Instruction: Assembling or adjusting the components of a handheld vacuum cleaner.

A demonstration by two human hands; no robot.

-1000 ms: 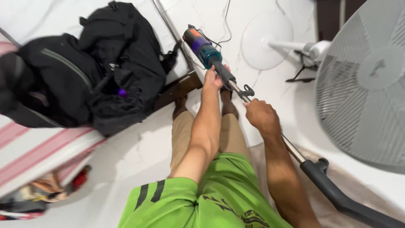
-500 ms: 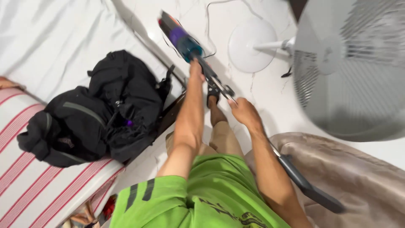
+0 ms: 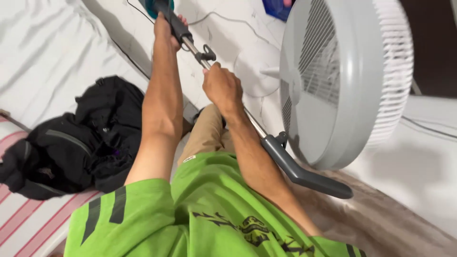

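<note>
I'm gripping the vacuum (image 3: 228, 97) with both fists: my left hand (image 3: 167, 26) closing around its handle up top, my right hand (image 3: 222, 88) clenching the metal tube, beside the fan (image 3: 342, 76).

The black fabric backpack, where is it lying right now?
The black fabric backpack lies at the left of the head view, on the red-and-white striped bedding, just beside the person's outstretched left arm.

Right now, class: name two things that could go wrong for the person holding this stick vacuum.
The grey nozzle sits close beside the pedestal fan; a swing could knock it. A cable trails across the floor near the vacuum body, which the left hand grips, and might snag. The right hand holds the tube.
</note>
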